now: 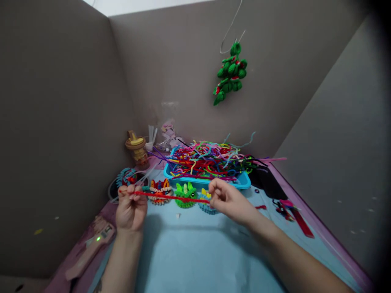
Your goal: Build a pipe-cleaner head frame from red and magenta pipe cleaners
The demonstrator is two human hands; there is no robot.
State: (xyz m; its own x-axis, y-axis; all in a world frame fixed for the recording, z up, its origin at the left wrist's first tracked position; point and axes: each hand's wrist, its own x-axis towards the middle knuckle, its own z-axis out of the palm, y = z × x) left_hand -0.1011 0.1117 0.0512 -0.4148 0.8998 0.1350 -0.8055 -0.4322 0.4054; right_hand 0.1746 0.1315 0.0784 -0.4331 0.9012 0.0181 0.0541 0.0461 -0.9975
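A red pipe cleaner (174, 197) is stretched nearly straight between my two hands above the table. My left hand (131, 207) pinches its left end, and my right hand (227, 201) pinches its right end. Behind it sit small pipe-cleaner creature heads: an orange and red one (160, 188), a green one with a pale horn (185, 190), and a light blue one with yellow (205, 207), which my right hand partly covers. A short red piece (260, 207) lies to the right of my right hand.
Behind the heads, a blue tray (244, 181) overflows with colourful pipe cleaners (207, 158). A lidded cup (137, 150) stands back left. A pink tool with a green light (91, 248) lies front left. On the right are a black phone-like slab (270, 183) and a red strip (302, 224). A green ornament (230, 75) hangs above.
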